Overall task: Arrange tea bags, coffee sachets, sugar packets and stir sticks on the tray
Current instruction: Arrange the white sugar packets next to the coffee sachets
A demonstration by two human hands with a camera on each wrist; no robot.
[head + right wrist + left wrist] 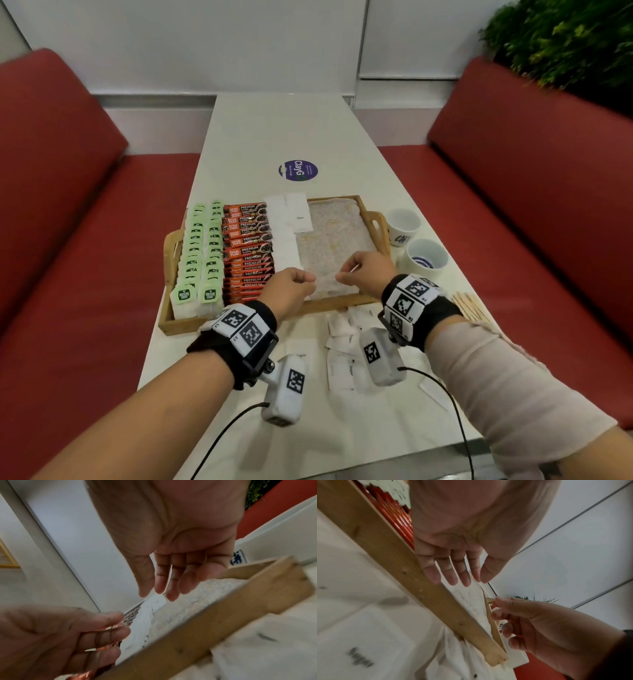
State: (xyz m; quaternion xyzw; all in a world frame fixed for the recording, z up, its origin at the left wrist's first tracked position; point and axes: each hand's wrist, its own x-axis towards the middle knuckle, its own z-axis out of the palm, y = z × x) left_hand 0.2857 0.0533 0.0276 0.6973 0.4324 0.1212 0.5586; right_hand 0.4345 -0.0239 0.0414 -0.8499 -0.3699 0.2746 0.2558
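Both hands hover over the near edge of the wooden tray (344, 302), facing each other with a small gap between them. The left hand (289, 287) has its fingers loosely extended and slightly bent, thumb close to the forefinger; whether it pinches anything I cannot tell. The right hand (368, 272) is likewise relaxed and half open, fingers gently curved, nothing clearly held.

Just past the left hand, at 11 o'clock, a column of white sugar packets (287, 236) runs away from the person along the tray's middle. Further toward 10 o'clock lie overlapping rows of orange coffee sachets (247, 246), then two rows of green-tagged tea bags (202, 250) against the tray's left wall. The right half of the tray shows a bare speckled liner (337, 229).

At 6 o'clock, more loose sugar packets (339, 346) lie on the white table (301, 130). Wooden stir sticks (471, 306) sit at 3 o'clock, and two white cups (416, 241) at 1 o'clock, beside the tray's right handle.
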